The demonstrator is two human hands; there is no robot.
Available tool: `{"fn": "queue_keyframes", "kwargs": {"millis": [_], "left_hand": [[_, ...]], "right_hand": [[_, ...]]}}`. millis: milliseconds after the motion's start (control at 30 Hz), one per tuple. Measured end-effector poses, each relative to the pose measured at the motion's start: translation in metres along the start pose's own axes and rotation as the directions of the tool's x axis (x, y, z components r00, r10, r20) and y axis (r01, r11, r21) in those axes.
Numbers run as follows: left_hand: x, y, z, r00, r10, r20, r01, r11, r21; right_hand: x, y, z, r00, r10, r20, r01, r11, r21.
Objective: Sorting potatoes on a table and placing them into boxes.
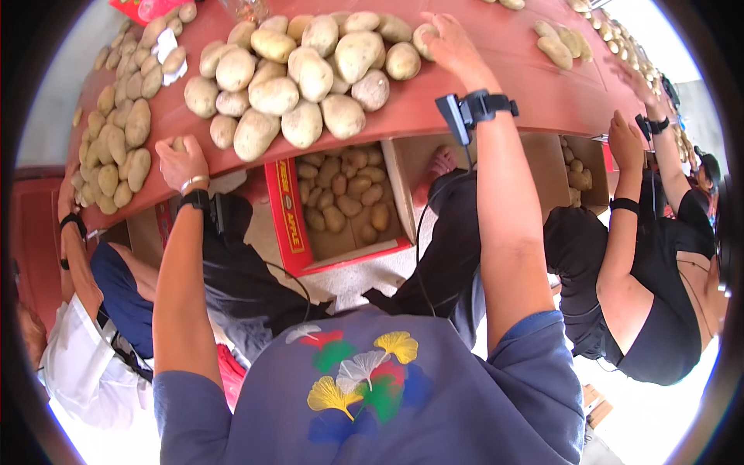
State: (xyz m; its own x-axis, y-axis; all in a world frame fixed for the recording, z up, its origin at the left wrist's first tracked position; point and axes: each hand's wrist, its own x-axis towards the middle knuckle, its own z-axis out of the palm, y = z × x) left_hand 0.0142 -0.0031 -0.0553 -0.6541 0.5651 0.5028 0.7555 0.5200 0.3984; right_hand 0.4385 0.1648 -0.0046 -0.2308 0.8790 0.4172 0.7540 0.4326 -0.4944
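A broad heap of potatoes lies on the red table in front of me. At the right end of the heap, the fingers of my right hand are on a potato; whether they grip it I cannot tell. My left hand is at the table's near edge, left of the heap, with its fingers curled round a small potato that shows only in part. Below the table edge, between my legs, a red and brown cardboard box holds several potatoes.
Another potato pile lies at the left, beside a person in white. A person in black sits at the right, near a small potato group. A second cardboard box with potatoes stands under the table there.
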Motion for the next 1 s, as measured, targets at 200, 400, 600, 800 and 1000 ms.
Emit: {"fn": "queue_keyframes", "kwargs": {"millis": [200,400,600,800,1000], "left_hand": [[0.005,-0.005,0.003,1.0,-0.023,-0.011,0.023,1.0,0.008],[0.006,-0.006,0.005,1.0,-0.015,-0.015,0.015,1.0,0.012],[0.006,-0.009,0.005,0.999,-0.036,-0.019,0.036,0.999,-0.005],[0.008,-0.013,0.01,1.0,-0.014,0.011,0.014,1.0,0.003],[0.007,-0.009,0.008,1.0,-0.014,0.008,0.014,1.0,0.009]], "right_hand": [[0.003,-0.019,0.003,0.979,0.163,0.126,-0.16,0.987,-0.035],[-0.012,-0.011,-0.025,0.904,0.39,0.177,-0.333,0.9,-0.281],[-0.04,0.018,-0.032,0.917,0.339,0.208,-0.31,0.937,-0.163],[-0.061,-0.01,-0.043,0.874,0.257,0.412,-0.243,0.966,-0.085],[-0.074,-0.048,-0.064,0.821,0.171,0.546,-0.248,0.966,0.071]]}}
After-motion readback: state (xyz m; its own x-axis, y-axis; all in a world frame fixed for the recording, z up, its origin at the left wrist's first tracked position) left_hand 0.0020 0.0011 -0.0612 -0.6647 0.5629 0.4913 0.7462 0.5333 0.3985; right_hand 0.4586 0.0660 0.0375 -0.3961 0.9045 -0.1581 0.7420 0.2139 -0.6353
